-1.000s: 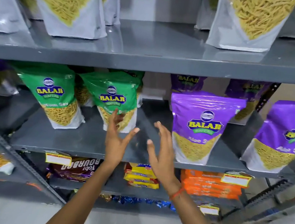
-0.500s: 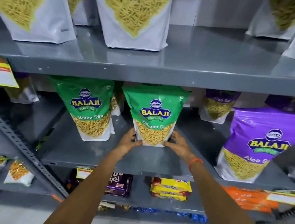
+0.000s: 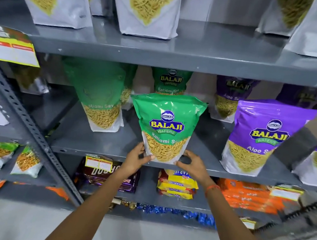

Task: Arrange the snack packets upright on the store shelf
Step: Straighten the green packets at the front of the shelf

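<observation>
A green Balaji Ratlami Sev packet [image 3: 166,124] stands upright at the front edge of the middle grey shelf [image 3: 98,148]. My left hand [image 3: 135,160] grips its lower left corner and my right hand [image 3: 191,164] holds its lower right corner. A second green packet [image 3: 100,96] stands further back to the left, and a third green packet [image 3: 170,81] stands behind the held one. Purple Aloo Sev packets [image 3: 261,136] stand upright to the right.
White sev pouches [image 3: 147,5] line the top shelf. Below are brown biscuit packs [image 3: 105,173], yellow packs [image 3: 177,184] and orange packs [image 3: 248,196]. A slotted grey upright [image 3: 24,119] slants on the left, with small packets [image 3: 26,161] beyond it.
My hands went from open in front of the shelf to gripping the green packet's lower corners. The packet has come forward to the shelf's front edge.
</observation>
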`<state>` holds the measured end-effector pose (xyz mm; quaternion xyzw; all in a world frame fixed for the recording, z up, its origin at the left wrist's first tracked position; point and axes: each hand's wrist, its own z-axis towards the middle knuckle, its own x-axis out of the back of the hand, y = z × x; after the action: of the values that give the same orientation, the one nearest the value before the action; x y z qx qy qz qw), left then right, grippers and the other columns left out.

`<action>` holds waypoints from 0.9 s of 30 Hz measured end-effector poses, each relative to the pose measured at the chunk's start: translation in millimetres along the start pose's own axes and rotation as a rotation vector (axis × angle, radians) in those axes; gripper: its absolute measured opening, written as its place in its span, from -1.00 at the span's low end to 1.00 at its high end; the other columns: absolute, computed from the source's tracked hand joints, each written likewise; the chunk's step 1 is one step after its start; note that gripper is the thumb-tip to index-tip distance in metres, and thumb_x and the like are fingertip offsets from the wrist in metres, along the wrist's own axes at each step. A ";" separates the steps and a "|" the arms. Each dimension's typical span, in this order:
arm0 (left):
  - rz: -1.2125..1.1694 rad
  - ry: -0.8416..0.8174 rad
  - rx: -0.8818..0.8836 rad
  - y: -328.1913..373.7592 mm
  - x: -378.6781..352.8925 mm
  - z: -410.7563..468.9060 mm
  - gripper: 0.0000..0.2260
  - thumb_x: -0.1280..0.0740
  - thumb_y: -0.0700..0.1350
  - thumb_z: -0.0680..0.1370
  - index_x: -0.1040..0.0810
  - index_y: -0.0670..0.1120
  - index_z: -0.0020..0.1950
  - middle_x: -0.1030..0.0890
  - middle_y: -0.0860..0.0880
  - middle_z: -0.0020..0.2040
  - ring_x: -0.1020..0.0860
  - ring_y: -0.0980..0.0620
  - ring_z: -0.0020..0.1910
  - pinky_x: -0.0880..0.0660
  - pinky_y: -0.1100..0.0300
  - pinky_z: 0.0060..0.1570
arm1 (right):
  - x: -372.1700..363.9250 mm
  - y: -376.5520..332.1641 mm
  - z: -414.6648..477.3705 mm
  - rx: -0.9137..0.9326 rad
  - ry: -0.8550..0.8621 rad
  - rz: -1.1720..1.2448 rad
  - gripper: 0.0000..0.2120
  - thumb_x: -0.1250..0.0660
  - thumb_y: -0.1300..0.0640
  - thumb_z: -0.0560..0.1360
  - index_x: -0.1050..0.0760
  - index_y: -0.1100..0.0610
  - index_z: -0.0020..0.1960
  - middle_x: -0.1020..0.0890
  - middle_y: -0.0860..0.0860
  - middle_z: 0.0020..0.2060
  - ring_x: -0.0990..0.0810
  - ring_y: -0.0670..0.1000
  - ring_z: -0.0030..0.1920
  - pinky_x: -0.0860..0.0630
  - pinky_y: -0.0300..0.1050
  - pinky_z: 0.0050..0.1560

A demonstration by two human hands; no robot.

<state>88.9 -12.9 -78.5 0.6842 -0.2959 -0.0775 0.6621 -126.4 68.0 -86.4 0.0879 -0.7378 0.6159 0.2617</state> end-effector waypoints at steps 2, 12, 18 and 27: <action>0.019 -0.026 0.026 4.0 2.8 -0.9 -0.49 -0.41 -0.16 0.44 -0.31 -0.14 0.34 -0.45 -0.15 0.34 -0.39 -0.13 0.35 -0.34 -0.03 0.36 | 0.8 -4.3 -0.3 -0.020 -0.020 -0.003 -0.51 -0.48 0.10 0.34 -0.45 0.14 0.22 -0.60 0.10 0.19 -0.53 0.10 0.22 -0.46 0.10 0.29; 0.050 0.298 -0.234 30.1 19.2 -37.4 -0.24 -0.29 0.14 0.47 0.11 0.08 0.51 0.04 0.20 0.52 0.01 0.24 0.48 -0.05 0.21 0.41 | -65.2 -76.5 -71.8 0.465 0.562 0.093 -0.69 -0.14 0.08 0.50 -0.40 0.18 0.19 -0.41 0.02 0.07 -0.40 -0.05 0.13 -0.38 -0.18 0.23; 0.102 0.553 -0.305 25.7 73.3 -31.5 -0.47 -0.02 0.07 0.60 0.11 0.01 0.51 0.01 0.14 0.51 0.01 0.11 0.53 0.02 -0.08 0.52 | -132.0 -137.3 -28.5 0.593 0.277 -0.025 -0.63 -0.11 0.20 0.57 -0.26 0.20 0.36 -0.43 0.14 0.25 -0.34 -0.05 0.28 -0.18 -0.36 0.40; 0.038 0.413 0.032 -38.0 188.3 17.8 -0.19 -0.34 -0.05 0.50 0.19 -0.08 0.51 0.05 -0.07 0.57 -0.05 -0.13 0.52 -0.11 0.03 0.47 | -190.9 -169.5 82.4 0.072 0.043 0.055 -0.39 -0.17 0.35 0.51 0.07 0.36 0.45 -0.10 0.27 0.49 -0.09 0.19 0.49 -0.01 -0.25 0.34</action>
<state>244.6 -125.8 -62.8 0.6903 -0.1679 0.0813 0.6991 89.1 -85.7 -43.2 0.0638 -0.7115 0.6509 0.2572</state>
